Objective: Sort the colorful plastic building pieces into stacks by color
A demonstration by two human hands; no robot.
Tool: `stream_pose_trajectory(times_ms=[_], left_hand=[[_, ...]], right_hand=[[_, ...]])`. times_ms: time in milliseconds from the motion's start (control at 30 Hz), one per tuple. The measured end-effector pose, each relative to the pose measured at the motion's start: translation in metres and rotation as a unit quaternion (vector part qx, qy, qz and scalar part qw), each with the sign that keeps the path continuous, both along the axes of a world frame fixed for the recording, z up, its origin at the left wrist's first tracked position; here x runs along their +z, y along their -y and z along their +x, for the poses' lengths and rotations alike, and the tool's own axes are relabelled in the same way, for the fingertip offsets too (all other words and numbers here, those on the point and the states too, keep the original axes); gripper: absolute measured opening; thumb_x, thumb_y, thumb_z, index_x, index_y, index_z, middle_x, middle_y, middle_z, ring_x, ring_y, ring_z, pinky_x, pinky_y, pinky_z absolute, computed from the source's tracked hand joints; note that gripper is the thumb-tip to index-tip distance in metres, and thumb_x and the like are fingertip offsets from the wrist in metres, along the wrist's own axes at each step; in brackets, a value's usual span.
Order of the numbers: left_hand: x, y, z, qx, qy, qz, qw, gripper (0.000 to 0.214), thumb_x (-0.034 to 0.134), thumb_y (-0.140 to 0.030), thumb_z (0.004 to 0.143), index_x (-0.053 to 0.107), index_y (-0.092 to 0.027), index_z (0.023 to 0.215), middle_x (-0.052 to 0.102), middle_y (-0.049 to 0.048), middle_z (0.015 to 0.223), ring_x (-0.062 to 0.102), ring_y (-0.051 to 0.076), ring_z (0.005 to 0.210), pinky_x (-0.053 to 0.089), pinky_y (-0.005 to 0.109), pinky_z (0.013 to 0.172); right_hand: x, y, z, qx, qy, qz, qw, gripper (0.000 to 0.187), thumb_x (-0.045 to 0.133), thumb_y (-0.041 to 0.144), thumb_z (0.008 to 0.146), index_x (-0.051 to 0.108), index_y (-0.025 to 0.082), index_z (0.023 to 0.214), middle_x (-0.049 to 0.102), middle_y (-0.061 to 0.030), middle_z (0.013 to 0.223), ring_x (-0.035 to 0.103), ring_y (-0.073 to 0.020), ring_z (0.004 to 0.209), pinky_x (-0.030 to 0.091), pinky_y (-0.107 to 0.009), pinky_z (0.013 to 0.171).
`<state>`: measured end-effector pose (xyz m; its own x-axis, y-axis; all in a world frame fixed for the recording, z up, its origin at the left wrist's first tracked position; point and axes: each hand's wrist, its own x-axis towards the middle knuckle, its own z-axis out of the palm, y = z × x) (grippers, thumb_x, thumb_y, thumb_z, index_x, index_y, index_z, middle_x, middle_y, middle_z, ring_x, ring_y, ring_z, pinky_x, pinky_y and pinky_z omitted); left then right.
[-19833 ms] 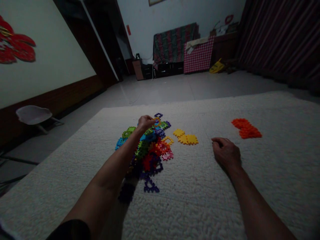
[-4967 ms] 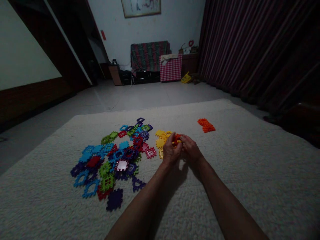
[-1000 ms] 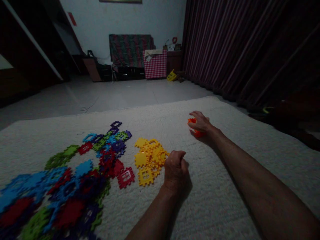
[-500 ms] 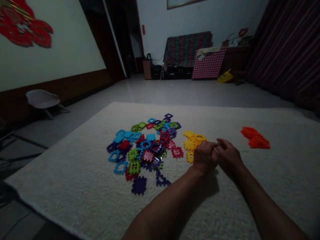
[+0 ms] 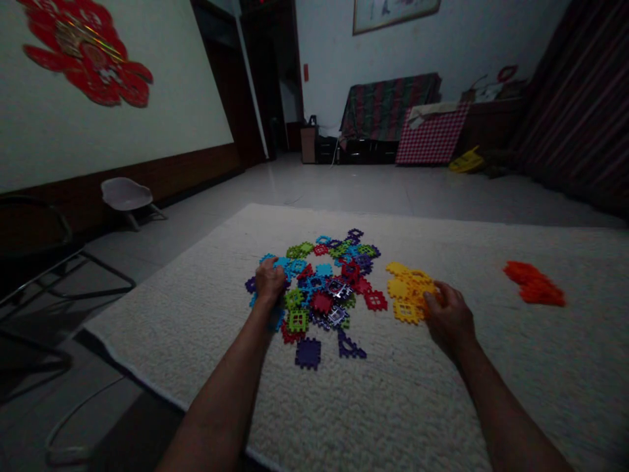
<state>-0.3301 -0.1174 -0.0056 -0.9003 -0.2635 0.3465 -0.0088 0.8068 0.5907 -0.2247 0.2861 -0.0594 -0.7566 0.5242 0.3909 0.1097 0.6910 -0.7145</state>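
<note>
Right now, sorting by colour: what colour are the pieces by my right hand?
Yellow; the pieces by the right hand, head view.

Over a cream-white, nubbly rug (image 5: 344, 406): a mixed heap (image 5: 319, 282) of blue, green, red and purple pieces, a solid dark-purple square (image 5: 308, 353), an all-yellow cluster (image 5: 405, 292) and an all-orange pile (image 5: 533, 288). Farther back, a red-and-white checked cloth (image 5: 430, 134), a cover (image 5: 388, 108) striped in dark green and red (too dim for more), and a dark curtain (image 5: 580, 118) with thin reddish stripes. On the pale wall, a red ornament (image 5: 88, 59) with touches of gold.
</note>
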Motion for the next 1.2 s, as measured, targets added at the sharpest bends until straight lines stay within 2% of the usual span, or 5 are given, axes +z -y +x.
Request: stream_pose_trajectory(times_ms=[167, 667, 933, 1067, 1200], left_hand=[[-0.016, 0.043, -0.02, 0.077, 0.139, -0.037, 0.987, 0.048, 0.044, -0.038, 0.092, 0.059, -0.014, 0.131, 0.063, 0.02, 0.132, 0.059, 0.032, 0.121, 0.045, 0.04, 0.096], [0.015, -0.031, -0.073, -0.057, 0.132, -0.076, 0.987, 0.037, 0.041, -0.027, 0.093, 0.074, -0.015, 0.103, 0.075, 0.0098, 0.104, 0.065, 0.021, 0.095, 0.042, 0.024, 0.077], [0.035, -0.142, 0.002, -0.231, 0.017, -0.033, 0.972, 0.032, 0.048, -0.027, 0.093, 0.072, -0.018, 0.112, 0.074, 0.0063, 0.111, 0.066, 0.02, 0.103, 0.047, 0.028, 0.095], [0.019, -0.213, 0.053, -0.379, 0.07, -0.102, 0.917, 0.037, 0.054, -0.027, 0.091, 0.065, -0.017, 0.124, 0.069, 0.0096, 0.12, 0.063, 0.021, 0.112, 0.046, 0.032, 0.102], [-0.005, -0.23, 0.07, -0.457, 0.09, -0.182, 0.866, 0.054, 0.064, -0.032, 0.083, 0.055, -0.014, 0.133, 0.058, 0.0145, 0.133, 0.053, 0.028, 0.126, 0.043, 0.04, 0.108]], right_hand=[[-0.001, -0.003, 0.002, -0.016, -0.023, -0.062, 0.998, 0.048, 0.054, 0.046, 0.082, 0.065, 0.018, 0.119, 0.065, -0.0128, 0.12, 0.063, -0.0264, 0.105, 0.048, -0.044, 0.101], [0.005, 0.001, 0.004, -0.016, -0.015, -0.083, 0.996, 0.045, 0.056, 0.044, 0.078, 0.068, 0.018, 0.113, 0.069, -0.0127, 0.113, 0.066, -0.026, 0.101, 0.05, -0.041, 0.098], [-0.002, -0.007, 0.0, -0.07, -0.106, -0.203, 0.971, 0.045, 0.057, 0.039, 0.073, 0.069, 0.014, 0.108, 0.07, -0.0133, 0.109, 0.066, -0.0243, 0.092, 0.053, -0.041, 0.088], [-0.007, -0.015, -0.002, -0.117, -0.148, -0.252, 0.949, 0.045, 0.054, 0.035, 0.065, 0.069, 0.014, 0.101, 0.071, -0.0107, 0.1, 0.065, -0.025, 0.093, 0.05, -0.044, 0.092], [-0.011, -0.016, -0.002, -0.081, -0.142, -0.265, 0.95, 0.044, 0.056, 0.036, 0.065, 0.069, 0.016, 0.101, 0.071, -0.0107, 0.103, 0.065, -0.0257, 0.097, 0.049, -0.045, 0.093]])
